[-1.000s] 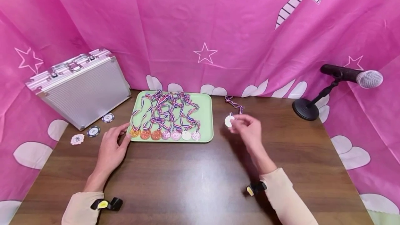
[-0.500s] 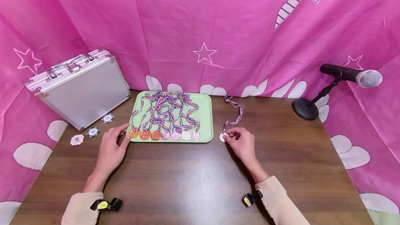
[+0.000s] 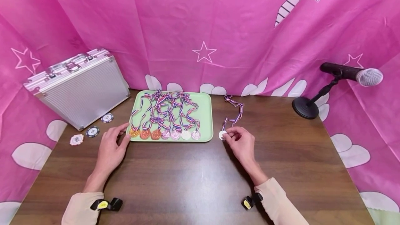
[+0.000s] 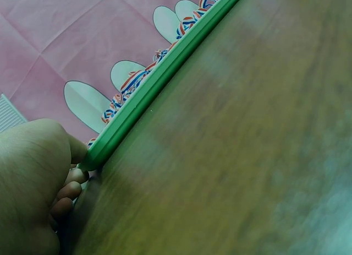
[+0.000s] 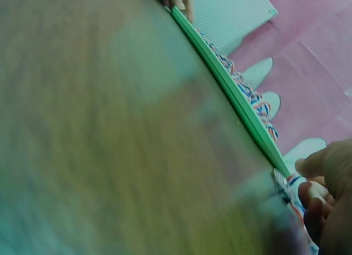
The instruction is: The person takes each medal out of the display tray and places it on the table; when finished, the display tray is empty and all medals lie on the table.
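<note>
Since 1 s ago, R hand point(image 3: 242, 145) + loose silver medal point(image 3: 222, 134) have moved toward the viewer & slightly L; L hand point(image 3: 111, 148) & tray point(image 3: 206, 107) look about same. R hand: fingers curled, tips at medal's R edge; can't tell if it's pinched. Medal's on the R side, just beside tray's near R corner, its striped ribbon point(image 3: 240, 113) trailing back over the table point(image 3: 200, 176). L hand pinches tray's near L corner btwn thumb & fingers. In tray: row of 7 medals point(image 3: 156, 134) along near edge, 3 orange/gold at L, 4 silvery at R, ribbons tangled behind. Far L: silver case point(image 3: 84, 86), tilted, w/ 3 chips point(image 3: 92, 131) near it. Far R: mic point(image 3: 343, 72) on black stand point(image 3: 305, 108). Pink curtain point(image 3: 204, 20) behind.
</note>
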### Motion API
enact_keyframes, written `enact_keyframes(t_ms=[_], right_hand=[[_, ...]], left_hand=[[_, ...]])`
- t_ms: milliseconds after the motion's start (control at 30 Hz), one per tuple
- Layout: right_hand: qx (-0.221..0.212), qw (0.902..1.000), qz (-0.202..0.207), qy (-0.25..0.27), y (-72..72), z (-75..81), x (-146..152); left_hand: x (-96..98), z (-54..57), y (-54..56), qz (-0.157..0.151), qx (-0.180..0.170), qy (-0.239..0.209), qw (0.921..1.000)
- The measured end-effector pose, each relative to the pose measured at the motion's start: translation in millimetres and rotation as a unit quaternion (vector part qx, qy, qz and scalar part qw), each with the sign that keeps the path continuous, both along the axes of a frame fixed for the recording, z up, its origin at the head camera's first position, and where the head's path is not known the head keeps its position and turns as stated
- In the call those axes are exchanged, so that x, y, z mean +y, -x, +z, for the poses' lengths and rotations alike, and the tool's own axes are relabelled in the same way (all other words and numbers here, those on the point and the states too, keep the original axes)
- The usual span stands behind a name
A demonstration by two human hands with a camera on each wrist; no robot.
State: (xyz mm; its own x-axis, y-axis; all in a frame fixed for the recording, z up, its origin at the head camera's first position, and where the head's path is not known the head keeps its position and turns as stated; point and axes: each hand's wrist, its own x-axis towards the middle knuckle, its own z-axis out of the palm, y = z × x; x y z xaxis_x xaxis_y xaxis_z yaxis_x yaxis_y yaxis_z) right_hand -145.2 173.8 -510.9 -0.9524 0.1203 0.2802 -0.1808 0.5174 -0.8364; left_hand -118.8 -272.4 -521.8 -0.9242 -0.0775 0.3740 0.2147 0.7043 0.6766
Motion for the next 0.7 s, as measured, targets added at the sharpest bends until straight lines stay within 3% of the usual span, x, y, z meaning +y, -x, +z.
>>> enact_keyframes(t_ms=[133, 400, 700], right_hand=[[0.015, 0.9998, 0.014, 0.0, -3.0, 4.8, -11.1], [-0.005, 0.998, 0.063, 0.005, -0.8, 11.7, -42.4], [0.015, 0.9942, 0.085, -0.064, 7.8, 9.6, -73.9]], left_hand=[[0.0, -0.3, 0.1, 0.0, 0.004, -0.002, 1.0], [-0.7, 0.9, 1.1, 0.0, -0.006, 0.0, 1.0], [-1.1, -1.0, 0.7, -0.003, 0.006, -0.002, 1.0]])
